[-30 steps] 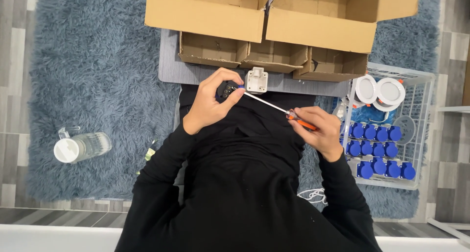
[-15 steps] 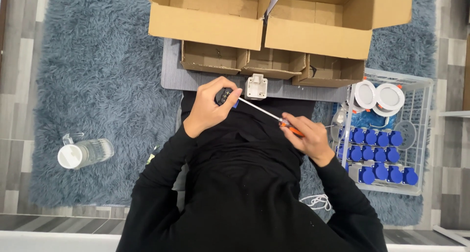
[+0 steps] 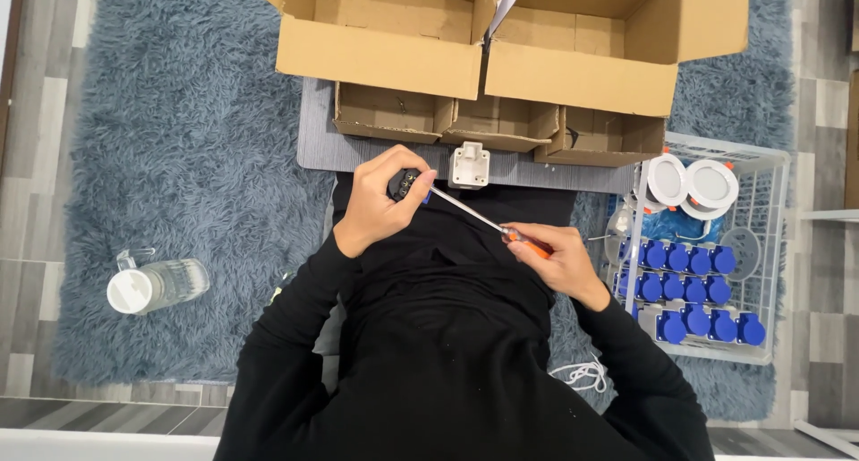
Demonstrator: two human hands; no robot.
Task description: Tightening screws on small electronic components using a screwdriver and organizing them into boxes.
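- The left hand (image 3: 376,201) is closed around a small black part (image 3: 407,185), holding it above the person's lap, just in front of a grey surface (image 3: 315,143).
- The right hand (image 3: 553,260) grips the orange handle of a screwdriver (image 3: 501,231); its thin metal shaft slants up and left, and the tip meets the black part in the left hand.
- Both arms wear black sleeves, and dark clothing fills the bottom of the view.
- A white socket box (image 3: 471,165) sits on the grey surface, just beyond the screwdriver shaft and apart from both hands.
- Behind it stand three small open cardboard boxes (image 3: 501,125) in a row, and behind those a large open cardboard box (image 3: 429,49).
- To the person's right, a white wire basket (image 3: 777,246) holds rows of blue plugs (image 3: 689,286) and two round white fittings (image 3: 691,182).
- To the left, a clear bottle with a white cap (image 3: 154,286) lies on a shaggy blue-grey rug (image 3: 179,139).
- A white cord (image 3: 583,371) lies on the rug near the right elbow.
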